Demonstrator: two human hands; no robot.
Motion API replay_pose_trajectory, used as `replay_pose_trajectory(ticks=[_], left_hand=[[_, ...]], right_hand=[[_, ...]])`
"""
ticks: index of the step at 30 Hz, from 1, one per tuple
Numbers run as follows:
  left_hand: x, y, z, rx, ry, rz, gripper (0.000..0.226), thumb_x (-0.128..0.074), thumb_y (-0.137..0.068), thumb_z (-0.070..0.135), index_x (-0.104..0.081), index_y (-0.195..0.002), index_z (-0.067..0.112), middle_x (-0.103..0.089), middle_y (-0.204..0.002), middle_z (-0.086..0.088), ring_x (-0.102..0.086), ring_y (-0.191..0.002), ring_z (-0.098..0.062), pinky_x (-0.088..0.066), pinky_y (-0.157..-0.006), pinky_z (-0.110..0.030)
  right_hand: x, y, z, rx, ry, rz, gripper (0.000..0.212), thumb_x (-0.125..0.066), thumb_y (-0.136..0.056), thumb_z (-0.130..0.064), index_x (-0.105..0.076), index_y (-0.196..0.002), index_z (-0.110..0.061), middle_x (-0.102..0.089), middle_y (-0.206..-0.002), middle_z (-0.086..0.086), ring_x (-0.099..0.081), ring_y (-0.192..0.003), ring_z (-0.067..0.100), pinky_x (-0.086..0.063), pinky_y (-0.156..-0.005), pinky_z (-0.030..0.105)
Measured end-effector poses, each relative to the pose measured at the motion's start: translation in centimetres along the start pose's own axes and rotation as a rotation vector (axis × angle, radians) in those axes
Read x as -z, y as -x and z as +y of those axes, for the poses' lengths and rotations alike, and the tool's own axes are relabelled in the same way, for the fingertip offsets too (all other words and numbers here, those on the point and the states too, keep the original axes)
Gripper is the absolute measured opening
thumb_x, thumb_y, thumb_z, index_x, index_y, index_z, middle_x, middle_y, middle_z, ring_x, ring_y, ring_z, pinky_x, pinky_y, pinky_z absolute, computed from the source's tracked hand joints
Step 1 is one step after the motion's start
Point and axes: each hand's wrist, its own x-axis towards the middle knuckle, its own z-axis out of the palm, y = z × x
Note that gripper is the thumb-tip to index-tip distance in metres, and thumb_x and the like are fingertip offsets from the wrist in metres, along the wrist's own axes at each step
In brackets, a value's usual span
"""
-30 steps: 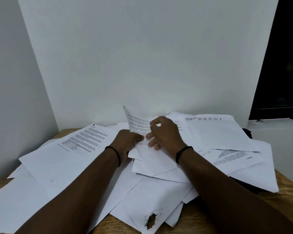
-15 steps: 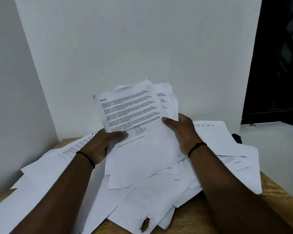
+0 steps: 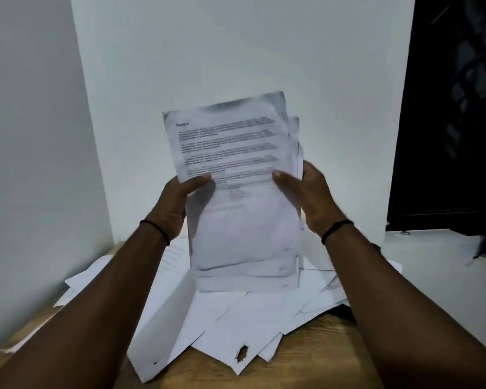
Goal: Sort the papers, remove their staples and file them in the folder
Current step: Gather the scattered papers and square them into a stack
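Note:
A sheaf of printed papers stands upright in the air in front of the wall, its text side facing me and blurred. My left hand grips its left edge, thumb on the front. On the right edge, my right hand holds it the same way. Below lies a loose pile of white papers spread over the wooden table. One sheet near the front has a torn hole. No staple or folder can be made out.
White walls close in at the left and behind the table. A white ledge lies to the right under a dark window. A dark object peeks out from under the papers at the right.
Both hands picked a sheaf out of the pile and raised it upright, higher than half a second ago. The view tilted up with it.

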Motion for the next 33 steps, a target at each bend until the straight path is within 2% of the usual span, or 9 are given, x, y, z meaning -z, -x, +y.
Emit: replay_pose_trajectory(ticks=[6, 11, 14, 21, 24, 26, 30, 32, 33], left_hand=[[-0.9, 4.5, -2.6, 0.031, -0.054, -0.022, 0.045, -0.073, -0.084, 0.018, -0.065, -0.127, 0.008, -0.071, -0.121, -0.006, -0.068, -0.111, -0.024, -0.05, -0.101, -0.037], [-2.0, 3.9, -0.7, -0.024, -0.039, 0.024, 0.039, -0.074, -0.082, 0.018, -0.067, -0.12, 0.011, -0.072, -0.119, -0.006, -0.068, -0.111, -0.025, -0.052, -0.098, -0.035], [-1.5, 3.8, -1.4, 0.017, -0.067, 0.052, 0.033, -0.074, -0.085, 0.014, -0.069, -0.117, 0.012, -0.073, -0.116, -0.006, -0.069, -0.107, -0.024, -0.052, -0.097, -0.036], [-0.6, 4.9, -5.6, 0.119, -0.222, 0.187, 0.019, -0.071, -0.088, 0.009, -0.071, -0.105, 0.014, -0.074, -0.09, 0.01, -0.071, -0.076, -0.005, -0.053, -0.063, -0.013], [0.1, 3.5, -5.2, 0.154, -0.282, 0.218, 0.019, -0.067, -0.088, 0.002, -0.069, -0.106, 0.01, -0.072, -0.094, 0.002, -0.067, -0.08, -0.014, -0.053, -0.066, -0.019], [1.0, 2.5, -5.5, 0.223, -0.282, 0.228, 0.018, -0.062, -0.088, -0.006, -0.068, -0.101, 0.005, -0.07, -0.093, -0.005, -0.066, -0.081, -0.021, -0.053, -0.067, -0.022], [3.7, 1.2, -7.7, 0.432, -0.431, 0.257, 0.012, -0.064, -0.088, -0.003, -0.06, -0.098, 0.002, -0.061, -0.1, -0.016, -0.057, -0.092, -0.028, -0.049, -0.078, -0.036], [5.5, 1.2, -9.0, 0.525, -0.472, 0.251, 0.013, -0.066, -0.085, -0.002, -0.059, -0.096, 0.003, -0.059, -0.103, -0.016, -0.057, -0.093, -0.03, -0.049, -0.084, -0.039], [6.5, 1.1, -10.0, 0.579, -0.484, 0.247, 0.017, -0.068, -0.081, -0.002, -0.061, -0.096, 0.002, -0.061, -0.106, -0.017, -0.058, -0.095, -0.032, -0.05, -0.086, -0.039]], right_hand=[[-0.4, 6.6, 3.7, -0.098, 0.024, 0.018, 0.027, -0.077, -0.086, -0.01, -0.071, -0.113, -0.01, -0.076, -0.11, 0.007, -0.071, -0.105, 0.028, -0.054, -0.099, 0.051], [-1.0, 5.3, 1.0, -0.026, 0.031, 0.076, 0.024, -0.073, -0.089, -0.007, -0.069, -0.113, -0.008, -0.075, -0.109, 0.009, -0.072, -0.102, 0.026, -0.058, -0.09, 0.037], [-0.8, 5.6, 1.8, -0.061, 0.049, 0.08, 0.025, -0.073, -0.089, -0.01, -0.067, -0.114, -0.009, -0.074, -0.111, 0.009, -0.071, -0.104, 0.028, -0.057, -0.092, 0.04], [-1.0, 5.4, 7.7, -0.245, 0.135, 0.043, 0.065, -0.076, -0.063, -0.042, -0.065, -0.119, -0.013, -0.073, -0.114, 0.007, -0.069, -0.107, 0.029, -0.054, -0.097, 0.052], [-2.3, 4.0, 6.1, -0.294, 0.198, 0.057, 0.045, -0.072, -0.066, -0.029, -0.066, -0.104, -0.007, -0.073, -0.104, 0.013, -0.071, -0.098, 0.035, -0.058, -0.09, 0.048], [-2.7, 3.5, 6.1, -0.293, 0.27, 0.093, 0.013, -0.067, -0.08, -0.011, -0.058, -0.088, -0.016, -0.068, -0.091, 0.008, -0.068, -0.086, 0.028, -0.056, -0.079, 0.037], [-2.5, 2.3, 9.5, -0.36, 0.595, 0.067, 0.023, -0.055, -0.086, -0.004, -0.042, -0.074, -0.019, -0.046, -0.07, -0.001, -0.049, -0.07, 0.024, -0.042, -0.055, 0.022], [-2.0, 2.6, 11.2, -0.337, 0.858, 0.061, 0.01, -0.05, -0.088, -0.006, -0.054, -0.096, -0.01, -0.055, -0.087, 0.006, -0.054, -0.087, 0.031, -0.045, -0.068, 0.027], [-1.8, 2.8, 12.4, -0.314, 0.992, 0.069, 0.023, -0.048, -0.089, -0.006, -0.054, -0.111, -0.007, -0.059, -0.102, 0.011, -0.057, -0.1, 0.034, -0.047, -0.079, 0.031]])
